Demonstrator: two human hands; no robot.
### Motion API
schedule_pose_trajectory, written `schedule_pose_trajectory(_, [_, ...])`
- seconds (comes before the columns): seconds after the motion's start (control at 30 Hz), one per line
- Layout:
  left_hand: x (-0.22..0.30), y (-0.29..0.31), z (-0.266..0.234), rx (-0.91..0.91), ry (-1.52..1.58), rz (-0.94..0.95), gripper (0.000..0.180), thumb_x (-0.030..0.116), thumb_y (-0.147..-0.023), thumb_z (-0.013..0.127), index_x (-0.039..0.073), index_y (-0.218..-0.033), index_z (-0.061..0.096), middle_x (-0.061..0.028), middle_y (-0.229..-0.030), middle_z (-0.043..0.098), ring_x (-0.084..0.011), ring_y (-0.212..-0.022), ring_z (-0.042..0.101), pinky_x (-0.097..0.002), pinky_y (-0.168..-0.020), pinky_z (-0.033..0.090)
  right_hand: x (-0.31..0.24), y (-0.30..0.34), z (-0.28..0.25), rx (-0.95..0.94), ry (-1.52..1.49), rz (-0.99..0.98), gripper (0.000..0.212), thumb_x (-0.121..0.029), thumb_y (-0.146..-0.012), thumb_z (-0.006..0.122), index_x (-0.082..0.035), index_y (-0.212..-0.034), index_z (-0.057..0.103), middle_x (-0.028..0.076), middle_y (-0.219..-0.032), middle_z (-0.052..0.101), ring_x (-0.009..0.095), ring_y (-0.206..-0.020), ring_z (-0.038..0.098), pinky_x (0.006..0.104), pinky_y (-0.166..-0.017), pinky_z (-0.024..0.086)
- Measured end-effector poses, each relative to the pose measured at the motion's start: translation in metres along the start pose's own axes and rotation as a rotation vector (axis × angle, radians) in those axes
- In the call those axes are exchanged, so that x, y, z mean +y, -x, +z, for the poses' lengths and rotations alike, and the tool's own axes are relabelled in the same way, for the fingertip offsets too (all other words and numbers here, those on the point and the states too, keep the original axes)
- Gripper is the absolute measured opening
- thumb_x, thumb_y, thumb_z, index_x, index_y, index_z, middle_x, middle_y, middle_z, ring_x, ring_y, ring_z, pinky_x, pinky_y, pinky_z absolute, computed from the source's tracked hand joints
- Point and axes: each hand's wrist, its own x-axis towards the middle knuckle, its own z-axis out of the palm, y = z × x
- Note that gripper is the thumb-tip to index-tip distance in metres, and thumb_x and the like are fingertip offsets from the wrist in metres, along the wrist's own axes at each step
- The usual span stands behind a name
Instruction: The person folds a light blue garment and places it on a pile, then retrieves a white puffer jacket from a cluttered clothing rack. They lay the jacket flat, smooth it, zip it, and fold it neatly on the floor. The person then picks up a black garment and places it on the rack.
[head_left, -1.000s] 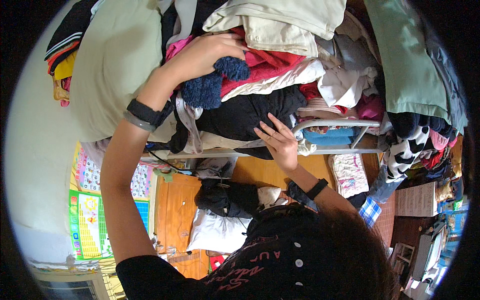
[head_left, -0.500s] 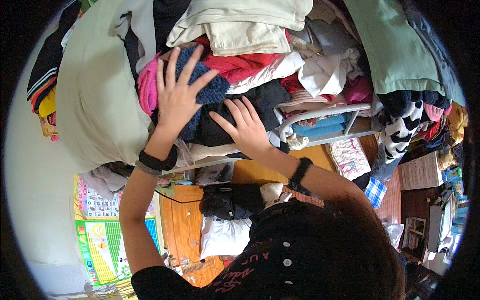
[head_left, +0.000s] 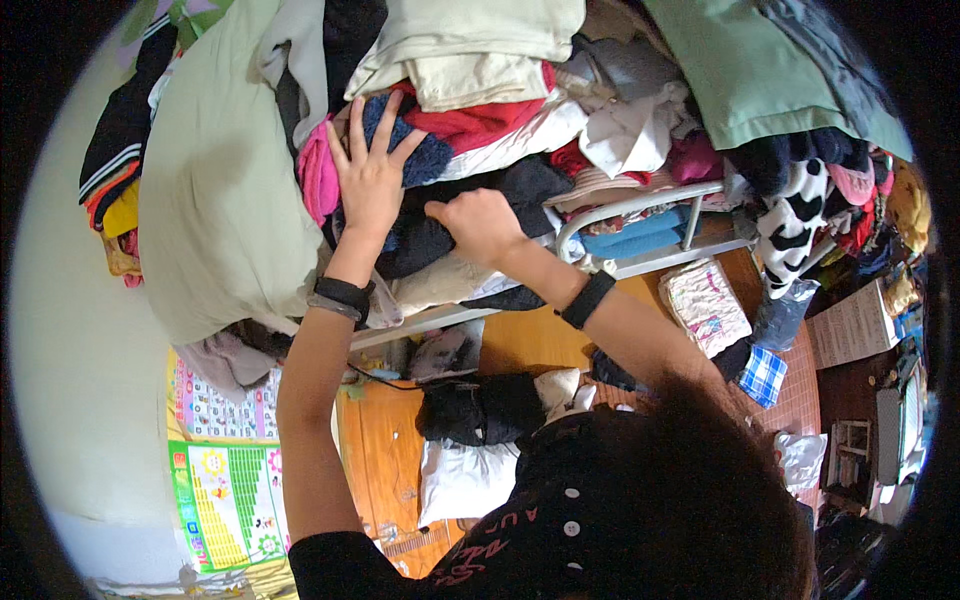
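My left hand (head_left: 370, 195) lies with its fingers spread over a fuzzy navy garment (head_left: 430, 158) in the heap on the upper bunk. Beside that palm is a bright pink cloth (head_left: 318, 180). My right hand (head_left: 482, 228) is curled into a fist on a black garment (head_left: 425, 245), its fingertips hidden in the fabric and the thumb pointing left. Above both hands, a red garment (head_left: 485, 122) and a white cloth (head_left: 515, 142) lie beneath folded cream trousers (head_left: 470, 45).
A white metal bed rail (head_left: 625, 205) runs right of the heap. Pale green fabric (head_left: 215, 200) hangs at the left, and green trousers (head_left: 760, 75) hang at the upper right. Below are a wooden surface (head_left: 375, 470), a white pillow-like bundle (head_left: 465, 485) and folded clothes (head_left: 705, 305).
My right hand has gone from outstretched fingers to a closed grip on the black garment. My left hand stays spread on the navy garment. The whole view has shifted slightly.
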Motion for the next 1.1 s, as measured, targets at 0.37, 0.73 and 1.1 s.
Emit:
schedule_pose_trajectory(0.37, [-0.010, -0.003, 0.025, 0.075, -0.066, -0.035, 0.044, 0.012, -0.089, 0.065, 0.037, -0.125, 0.069, -0.0020, -0.169, 0.035, -0.0408, -0.159, 0.021, -0.0732, -0.123, 0.018, -0.007, 0.127, -0.064, 0.206, -0.129, -0.047, 0.036, -0.008, -0.068, 0.074, -0.011, -0.104, 0.071, 0.013, -0.080, 0.069, 0.036, -0.085, 0.069, 0.0474, -0.077, 0.056])
schedule_pose_trajectory(0.73, [-0.013, 0.006, 0.013, -0.044, -0.151, 0.004, 0.054, 0.018, -0.092, 0.062, 0.047, -0.138, 0.062, 0.0048, -0.177, 0.017, -0.0365, -0.163, 0.011, -0.0696, -0.124, 0.024, -0.005, 0.209, -0.103, 0.124, -0.200, -0.075, 0.033, -0.015, -0.060, 0.082, -0.007, -0.087, 0.065, 0.007, -0.082, 0.066, 0.030, -0.079, 0.061, 0.0418, -0.071, 0.047])
schedule_pose_trajectory(1.1, [0.036, 0.080, -0.094, -0.311, 0.574, 0.196, 0.079, 0.038, -0.083, 0.083, 0.037, -0.155, 0.051, -0.0021, -0.176, 0.023, -0.0407, -0.162, 0.015, -0.0719, -0.126, 0.012, 0.007, 0.212, -0.090, 0.149, -0.204, -0.122, 0.040, -0.009, -0.053, 0.081, -0.008, -0.090, 0.064, 0.007, -0.083, 0.065, 0.030, -0.079, 0.061, 0.0416, -0.072, 0.047])
